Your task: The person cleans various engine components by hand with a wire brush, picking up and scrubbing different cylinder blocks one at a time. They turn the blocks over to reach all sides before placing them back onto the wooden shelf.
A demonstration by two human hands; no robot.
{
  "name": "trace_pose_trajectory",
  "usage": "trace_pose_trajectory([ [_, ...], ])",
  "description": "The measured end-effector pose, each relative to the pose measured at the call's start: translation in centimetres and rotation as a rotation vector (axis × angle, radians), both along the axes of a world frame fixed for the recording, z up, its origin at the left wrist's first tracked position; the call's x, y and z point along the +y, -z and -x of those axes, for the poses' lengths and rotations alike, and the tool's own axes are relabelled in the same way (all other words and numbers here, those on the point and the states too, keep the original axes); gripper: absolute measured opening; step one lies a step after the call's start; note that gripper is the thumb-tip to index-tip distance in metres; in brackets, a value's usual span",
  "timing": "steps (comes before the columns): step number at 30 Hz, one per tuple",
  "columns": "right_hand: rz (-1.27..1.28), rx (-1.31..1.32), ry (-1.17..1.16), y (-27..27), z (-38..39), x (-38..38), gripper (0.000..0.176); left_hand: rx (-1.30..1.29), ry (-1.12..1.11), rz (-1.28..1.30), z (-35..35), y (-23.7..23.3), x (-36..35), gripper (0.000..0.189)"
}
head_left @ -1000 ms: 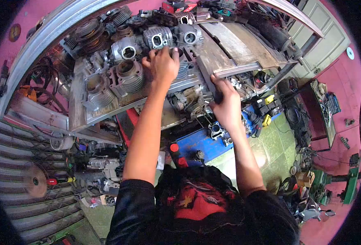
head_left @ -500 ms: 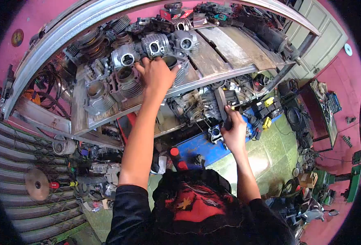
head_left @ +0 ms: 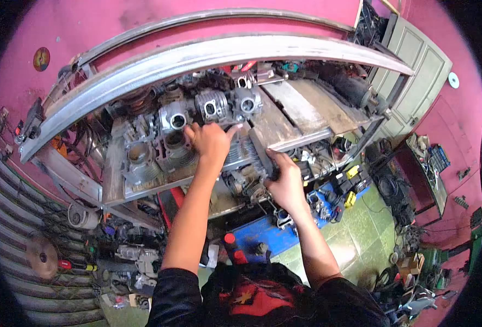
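On the shelf's front edge sits a finned engine cylinder (head_left: 234, 157), mostly covered by my left hand (head_left: 211, 143). That hand is bent over its top, thumb stretched to the right, fingertips reaching the left side near a neighbouring cylinder (head_left: 176, 143). My right hand (head_left: 286, 177) is wrapped around the handle of a long, flat brush (head_left: 260, 146). The brush lies along the right side of the cylinder's fins; its bristles are hard to tell from the fins. Another cylinder (head_left: 141, 158) stands further left, and cylinder heads (head_left: 174, 116) sit behind.
A metal frame rail (head_left: 224, 50) arches above the wooden shelf (head_left: 306, 111). Below are engine parts (head_left: 247, 184), a blue board (head_left: 252, 235) and yellow-and-black tools (head_left: 351, 174). A side table (head_left: 429, 169) stands right, near a pale door (head_left: 418, 71).
My right hand has brought the brush up and left, from beside the shelf to the cylinder's side. My left hand stays on the cylinder. The view has tilted upward.
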State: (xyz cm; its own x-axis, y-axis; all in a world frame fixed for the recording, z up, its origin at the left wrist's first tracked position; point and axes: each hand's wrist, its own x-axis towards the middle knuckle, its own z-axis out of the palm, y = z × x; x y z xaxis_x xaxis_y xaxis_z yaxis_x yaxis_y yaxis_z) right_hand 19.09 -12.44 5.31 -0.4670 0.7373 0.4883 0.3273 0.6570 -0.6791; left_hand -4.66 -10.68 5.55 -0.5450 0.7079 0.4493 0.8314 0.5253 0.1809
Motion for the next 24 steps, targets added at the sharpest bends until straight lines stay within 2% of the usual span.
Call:
trace_pose_trajectory([
  [1, -0.042, -0.013, -0.003, -0.8, 0.9, 0.1, 0.069, -0.057, -0.021, -0.006, 0.2, 0.2, 0.0, 0.082],
  [2, -0.018, -0.048, 0.014, -1.3, 1.9, 0.3, 0.069, 0.043, -0.018, -0.135, 0.5, 1.2, 0.1, 0.064],
  [3, 0.007, -0.083, 0.031, -1.6, 3.0, 0.5, 0.068, 0.047, -0.017, -0.149, 1.1, 2.3, 0.7, 0.064],
  [5, -0.112, -0.165, 0.082, -1.0, 5.0, 1.1, 0.064, -0.011, 0.224, -0.393, 2.1, 4.7, 1.8, 0.046],
  [6, -0.111, -0.191, 0.105, -1.5, 5.7, 0.9, 0.067, -0.080, 0.279, -0.466, 2.3, 6.1, 1.9, 0.030],
  [9, -0.180, -0.232, 0.143, -1.1, 7.8, 1.6, 0.066, -0.034, 0.266, -0.525, 1.9, 6.2, 1.8, 0.020],
  [10, -0.211, -0.269, 0.145, -1.0, 8.4, 2.3, 0.059, -0.059, 0.236, -0.500, 1.8, 6.3, 2.1, 0.015],
  [12, -0.211, -0.326, 0.174, -0.8, 9.8, 3.7, 0.043, -0.032, 0.229, -0.504, 1.8, 6.5, 2.1, 0.016],
  [15, -0.150, -0.403, 0.169, -1.8, 11.1, 5.9, 0.039, -0.016, 0.222, -0.536, 1.8, 6.6, 2.1, 0.016],
  [20, -0.204, -0.353, 0.179, -0.8, 12.1, 7.2, 0.045, -0.059, 0.171, -0.532, 1.0, 6.4, 1.7, 0.017],
  [22, -0.294, -0.408, 0.174, -1.3, 10.1, 4.5, 0.063, -0.075, 0.142, -0.530, 0.9, 6.2, 1.7, 0.019],
  [24, -0.308, -0.417, 0.172, -0.5, 8.2, 2.3, 0.058, -0.074, 0.129, -0.521, 0.7, 6.2, 1.7, 0.019],
])
